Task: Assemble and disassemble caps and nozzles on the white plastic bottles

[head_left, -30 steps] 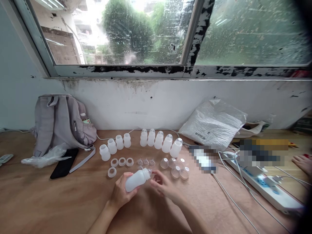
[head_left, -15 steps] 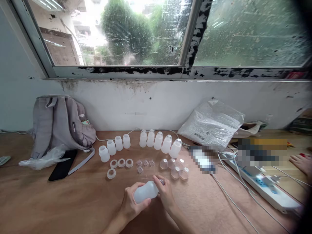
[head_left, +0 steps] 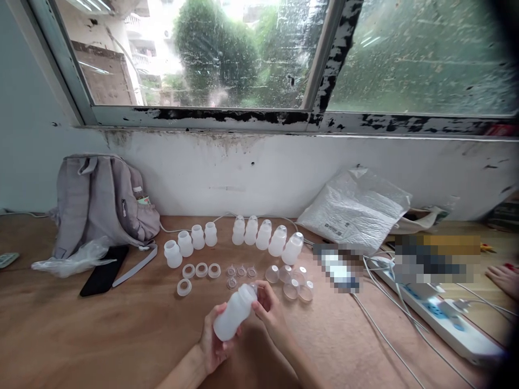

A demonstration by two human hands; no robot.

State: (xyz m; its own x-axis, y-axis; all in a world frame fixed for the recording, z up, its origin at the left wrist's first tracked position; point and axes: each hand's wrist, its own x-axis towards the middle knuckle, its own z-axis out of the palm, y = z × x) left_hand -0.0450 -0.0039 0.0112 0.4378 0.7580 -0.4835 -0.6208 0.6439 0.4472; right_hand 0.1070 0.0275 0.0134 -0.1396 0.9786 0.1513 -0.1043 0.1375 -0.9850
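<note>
A frosted white baby bottle point(head_left: 233, 314) is tilted up to the right, wrapped by my left hand point(head_left: 214, 337) around its body. The fingers of my right hand point(head_left: 271, 310) close on its top end, where a clear teat point(head_left: 253, 288) is partly hidden. Beyond my hands lie several white collar rings point(head_left: 201, 269), several clear teats point(head_left: 231, 282) and several clear dome caps point(head_left: 291, 290). Open bottles without tops point(head_left: 185, 244) stand at the back left. Several capped bottles point(head_left: 263, 236) form a curved row to their right.
A grey backpack point(head_left: 101, 205), a plastic bag point(head_left: 81, 260) and a black phone-like slab point(head_left: 104, 273) are at left. To the right are a silver mailer point(head_left: 357, 208), cables and a white power strip point(head_left: 446, 319). Another person's hand point(head_left: 503, 278) shows at the far right.
The bottle has turned more upright, with its top end now higher and farther left. My right hand has shifted its fingers at the top. The other items stay in place.
</note>
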